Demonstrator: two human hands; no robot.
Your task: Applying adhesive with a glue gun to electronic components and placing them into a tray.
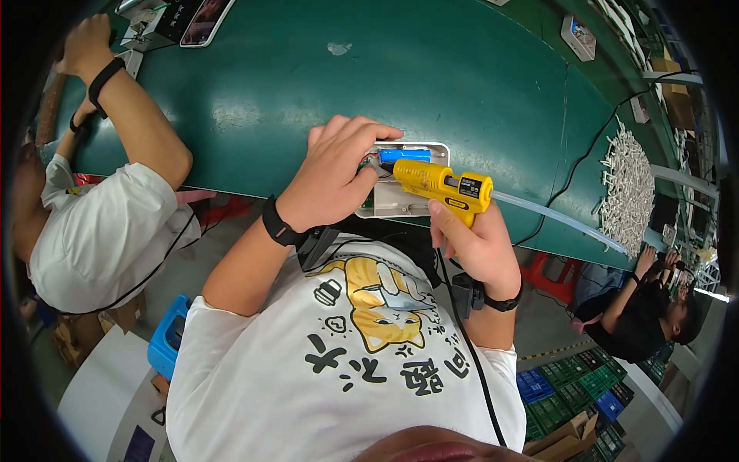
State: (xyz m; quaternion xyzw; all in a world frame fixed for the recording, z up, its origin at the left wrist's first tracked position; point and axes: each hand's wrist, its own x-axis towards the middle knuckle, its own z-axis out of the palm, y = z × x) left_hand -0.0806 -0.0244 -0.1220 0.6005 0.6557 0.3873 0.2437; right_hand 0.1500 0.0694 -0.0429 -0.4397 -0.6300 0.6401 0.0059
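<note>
My right hand (pixel 479 245) is closed round the handle of a yellow hot glue gun (pixel 431 181), its nozzle pointing left. A long translucent glue stick (pixel 554 217) sticks out of the gun's rear. Under the nozzle lies a white plastic housing (pixel 440 151) at the table's near edge. A blue cylindrical battery (pixel 406 155) and some thin wires sit in its far part. My left hand (pixel 336 165) rests over the housing's left end, fingers bent along its far rim, steadying it. Part of a green circuit board (pixel 367 202) shows beside that hand; the nozzle's tip is hard to make out.
A heap of small white pieces (pixel 627 189) lies on the green table (pixel 254 85) at right, with a black cable (pixel 568 181) beside it. Co-workers sit at left (pixel 115 223) and right (pixel 639 312). A phone (pixel 206 21) lies at the far left.
</note>
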